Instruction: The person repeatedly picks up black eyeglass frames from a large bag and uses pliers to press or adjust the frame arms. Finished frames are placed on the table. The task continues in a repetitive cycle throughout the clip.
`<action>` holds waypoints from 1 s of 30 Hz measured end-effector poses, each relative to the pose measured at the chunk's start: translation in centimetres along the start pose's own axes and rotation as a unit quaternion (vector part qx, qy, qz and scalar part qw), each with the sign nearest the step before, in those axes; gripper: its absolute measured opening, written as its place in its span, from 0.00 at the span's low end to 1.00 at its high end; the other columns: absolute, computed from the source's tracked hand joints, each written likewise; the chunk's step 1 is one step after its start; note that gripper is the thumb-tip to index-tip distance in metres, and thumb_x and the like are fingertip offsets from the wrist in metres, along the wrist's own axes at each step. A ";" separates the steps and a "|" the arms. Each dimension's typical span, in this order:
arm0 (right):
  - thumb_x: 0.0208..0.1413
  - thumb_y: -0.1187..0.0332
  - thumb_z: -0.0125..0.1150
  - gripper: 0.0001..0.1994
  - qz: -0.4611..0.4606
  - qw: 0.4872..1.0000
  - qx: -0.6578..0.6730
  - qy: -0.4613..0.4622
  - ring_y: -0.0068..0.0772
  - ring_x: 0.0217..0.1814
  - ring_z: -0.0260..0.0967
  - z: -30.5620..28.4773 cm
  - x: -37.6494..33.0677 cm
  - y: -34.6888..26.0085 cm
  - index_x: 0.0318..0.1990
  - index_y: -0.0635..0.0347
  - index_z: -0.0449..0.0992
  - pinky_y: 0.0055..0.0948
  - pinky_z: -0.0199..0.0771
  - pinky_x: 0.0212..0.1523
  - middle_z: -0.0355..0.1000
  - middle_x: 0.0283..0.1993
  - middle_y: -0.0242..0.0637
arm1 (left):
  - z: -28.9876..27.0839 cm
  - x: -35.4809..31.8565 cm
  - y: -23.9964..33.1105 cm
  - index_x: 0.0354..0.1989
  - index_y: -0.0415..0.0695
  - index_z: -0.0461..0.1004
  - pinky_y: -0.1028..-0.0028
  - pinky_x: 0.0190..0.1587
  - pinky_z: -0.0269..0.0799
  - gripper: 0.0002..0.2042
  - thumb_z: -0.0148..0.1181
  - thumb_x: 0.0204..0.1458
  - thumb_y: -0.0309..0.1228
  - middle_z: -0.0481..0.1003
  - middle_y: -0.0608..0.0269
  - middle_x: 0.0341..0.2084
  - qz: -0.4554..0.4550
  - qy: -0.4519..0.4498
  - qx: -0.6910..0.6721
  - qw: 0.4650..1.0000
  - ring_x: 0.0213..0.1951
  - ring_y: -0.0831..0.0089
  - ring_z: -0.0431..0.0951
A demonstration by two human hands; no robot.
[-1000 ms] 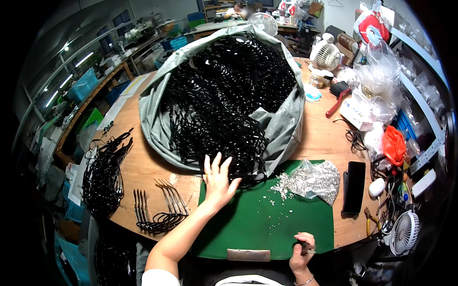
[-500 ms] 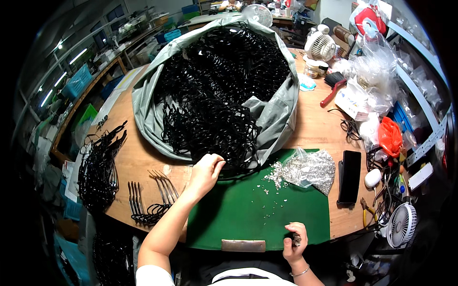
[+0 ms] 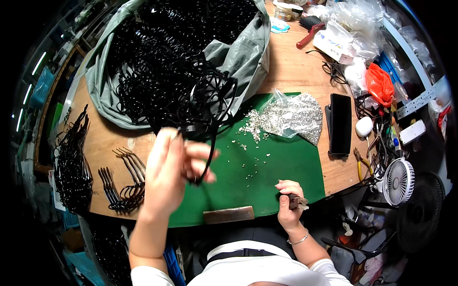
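One black strap (image 3: 212, 145) pinched, left grip (image 3: 164, 169); tool (image 3: 295, 202) clasped, right grip (image 3: 288, 211).

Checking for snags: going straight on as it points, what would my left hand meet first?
Probably the heap of black straps in the gray sack, though depth is unclear and your left hand might pass above it.

A white short-sleeved top (image 3: 286, 274) and a thin silvery bracelet (image 3: 298, 242) are worn.
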State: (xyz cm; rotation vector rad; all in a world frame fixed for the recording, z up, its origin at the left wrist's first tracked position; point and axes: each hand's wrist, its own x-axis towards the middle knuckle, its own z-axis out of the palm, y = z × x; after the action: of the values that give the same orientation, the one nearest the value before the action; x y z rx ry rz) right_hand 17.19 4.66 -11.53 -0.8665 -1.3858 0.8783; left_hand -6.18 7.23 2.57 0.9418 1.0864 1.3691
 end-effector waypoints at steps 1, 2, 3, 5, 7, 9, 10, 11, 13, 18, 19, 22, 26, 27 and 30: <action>0.49 0.71 0.54 0.06 0.005 0.999 -0.027 -0.017 0.35 0.37 0.65 -0.1 0.2 -0.4 0.30 0.64 0.66 0.32 0.65 0.43 0.67 0.33 0.42 | 0.5 -1.8 0.4 0.36 0.41 0.51 0.78 0.22 0.71 0.08 0.36 0.57 0.33 0.72 0.45 0.29 -0.007 0.014 -0.022 1.000 0.18 0.69 0.74; 0.48 0.74 0.54 0.05 0.008 0.998 -0.056 -0.035 0.34 0.35 0.65 -0.6 0.6 -0.8 0.30 0.64 0.66 0.30 0.66 0.41 0.67 0.32 0.41 | 0.3 -3.4 0.2 0.36 0.41 0.49 0.73 0.20 0.72 0.08 0.37 0.57 0.31 0.72 0.43 0.27 0.000 0.014 -0.092 0.996 0.16 0.66 0.73; 0.48 0.75 0.54 0.03 0.031 0.994 -0.062 -0.079 0.33 0.33 0.66 -0.7 1.3 -1.6 0.29 0.64 0.66 0.28 0.66 0.38 0.67 0.31 0.41 | -0.1 -5.3 0.5 0.36 0.41 0.48 0.72 0.17 0.72 0.09 0.41 0.56 0.30 0.72 0.42 0.26 0.018 0.016 -0.086 0.996 0.15 0.65 0.73; 0.48 0.78 0.52 0.02 0.076 0.981 -0.084 -0.156 0.30 0.29 0.67 -1.4 2.6 -2.6 0.29 0.65 0.67 0.23 0.67 0.31 0.68 0.28 0.41 | -0.4 -7.9 -0.1 0.36 0.42 0.46 0.71 0.20 0.74 0.20 0.56 0.47 0.30 0.72 0.43 0.25 0.064 0.037 -0.137 0.988 0.15 0.66 0.73; 0.42 0.80 0.54 0.08 0.047 0.945 -0.202 -0.254 0.38 0.32 0.67 -1.7 5.7 -3.6 0.32 0.65 0.67 0.26 0.68 0.32 0.66 0.33 0.42 | -0.5 -9.3 -1.2 0.38 0.41 0.46 0.72 0.23 0.75 0.25 0.60 0.41 0.22 0.71 0.43 0.29 0.083 0.089 -0.162 0.979 0.17 0.68 0.74; 0.37 0.79 0.54 0.14 0.013 0.899 -0.295 -0.323 0.43 0.36 0.66 -1.2 8.0 -3.5 0.37 0.65 0.67 0.30 0.68 0.35 0.64 0.40 0.44 | -0.2 -9.7 -2.8 0.42 0.42 0.46 0.75 0.26 0.74 0.26 0.55 0.39 0.14 0.71 0.45 0.33 0.053 0.177 -0.065 0.981 0.20 0.72 0.74; 0.35 0.79 0.55 0.18 0.012 0.869 -0.350 -0.350 0.46 0.37 0.66 -0.9 8.8 -3.6 0.40 0.65 0.66 0.33 0.68 0.38 0.62 0.43 0.44 | 0.4 -9.2 -3.4 0.47 0.42 0.46 0.78 0.27 0.73 0.29 0.55 0.39 0.13 0.70 0.45 0.35 -0.020 0.203 0.004 0.979 0.22 0.76 0.74; 0.37 0.76 0.55 0.22 -0.007 0.827 -0.418 -0.377 0.45 0.38 0.66 -0.4 9.1 -3.3 0.45 0.66 0.63 0.34 0.67 0.40 0.61 0.46 0.46 | 0.9 -9.0 -4.2 0.50 0.41 0.45 0.81 0.24 0.72 0.31 0.55 0.40 0.15 0.69 0.46 0.36 0.002 0.201 0.013 0.979 0.23 0.76 0.74; 0.37 0.75 0.54 0.24 -0.040 0.758 -0.515 -0.398 0.41 0.35 0.66 0.8 8.9 -2.7 0.47 0.68 0.62 0.34 0.66 0.37 0.60 0.48 0.47 | 1.5 -8.7 -5.4 0.56 0.41 0.41 0.83 0.21 0.71 0.35 0.55 0.40 0.17 0.69 0.48 0.37 0.028 0.193 0.002 0.981 0.24 0.76 0.74; 0.37 0.75 0.54 0.24 0.000 0.790 -0.430 -0.437 0.42 0.35 0.66 0.4 7.4 -3.5 0.48 0.66 0.62 0.37 0.66 0.37 0.61 0.47 0.45 | -0.1 -9.8 -5.7 0.59 0.45 0.34 0.81 0.33 0.71 0.44 0.59 0.37 0.14 0.67 0.44 0.40 0.014 0.134 -0.053 0.989 0.25 0.78 0.73; 0.37 0.75 0.55 0.24 -0.009 0.798 -0.428 -0.425 0.43 0.35 0.66 0.5 8.0 -3.8 0.47 0.66 0.62 0.37 0.66 0.37 0.61 0.46 0.45 | -0.2 -9.6 -5.8 0.59 0.45 0.33 0.80 0.34 0.71 0.46 0.61 0.35 0.14 0.66 0.44 0.41 0.031 0.114 -0.066 0.991 0.25 0.78 0.73; 0.39 0.75 0.54 0.13 0.036 0.830 -0.404 -0.382 0.48 0.34 0.65 1.0 10.3 -2.9 0.37 0.63 0.65 0.39 0.66 0.35 0.65 0.37 0.47 | 0.2 -8.5 -6.2 0.59 0.47 0.28 0.77 0.37 0.71 0.52 0.63 0.32 0.14 0.60 0.45 0.46 0.069 0.029 -0.092 0.993 0.31 0.75 0.72; 0.41 0.73 0.52 0.05 0.183 0.817 -0.401 -0.371 0.52 0.31 0.64 2.3 11.7 0.3 0.26 0.64 0.65 0.42 0.64 0.32 0.66 0.25 0.49 | 1.3 -8.4 -6.0 0.59 0.47 0.27 0.72 0.40 0.71 0.48 0.57 0.36 0.11 0.59 0.42 0.47 0.069 -0.005 -0.025 0.997 0.33 0.72 0.73; 0.41 0.73 0.52 0.05 0.169 0.825 -0.398 -0.363 0.52 0.31 0.65 2.6 11.5 0.0 0.26 0.64 0.65 0.42 0.64 0.32 0.66 0.25 0.50 | 1.0 -8.8 -5.9 0.59 0.47 0.27 0.72 0.39 0.71 0.47 0.57 0.36 0.11 0.60 0.42 0.47 0.090 -0.001 -0.001 0.996 0.34 0.71 0.74; 0.41 0.74 0.51 0.04 0.190 0.826 -0.388 -0.361 0.53 0.31 0.65 2.5 11.2 0.2 0.27 0.64 0.66 0.42 0.64 0.32 0.66 0.25 0.49 | 0.6 -9.4 -6.3 0.59 0.46 0.29 0.73 0.39 0.72 0.47 0.58 0.36 0.11 0.61 0.41 0.46 0.110 0.035 0.018 0.993 0.33 0.69 0.74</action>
State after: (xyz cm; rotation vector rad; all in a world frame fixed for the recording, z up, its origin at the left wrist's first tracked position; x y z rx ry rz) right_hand 14.72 14.86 -6.87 -1.5672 -2.3757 0.9971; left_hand -3.06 -2.14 -2.96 1.0724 1.0878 1.5769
